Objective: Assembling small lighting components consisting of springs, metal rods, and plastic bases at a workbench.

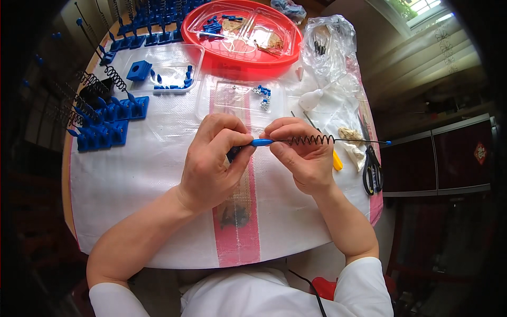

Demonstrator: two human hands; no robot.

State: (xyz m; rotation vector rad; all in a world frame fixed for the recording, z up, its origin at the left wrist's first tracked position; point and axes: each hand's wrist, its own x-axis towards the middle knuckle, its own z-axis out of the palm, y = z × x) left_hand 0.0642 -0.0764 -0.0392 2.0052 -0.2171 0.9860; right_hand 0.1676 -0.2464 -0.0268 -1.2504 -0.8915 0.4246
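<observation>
Fingers of my left hand [208, 161] are pinched together on a slim blue piece [261, 142], and those of my right hand [303, 164] are closed at the left end of a black coiled spring [319, 139], just beside it, above the white-covered surface [290, 227]. A straight wire [362, 140] runs from the spring rightward to a blue tip [388, 142]. Black-handled scissors [373, 177] lie to the right. Beyond my hands is a clear tray [224, 103]; farther back, a red tray [232, 66].

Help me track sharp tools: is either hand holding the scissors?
No, the scissors lie apart to the right, while the left hand and right hand hold the blue piece and black spring.
</observation>
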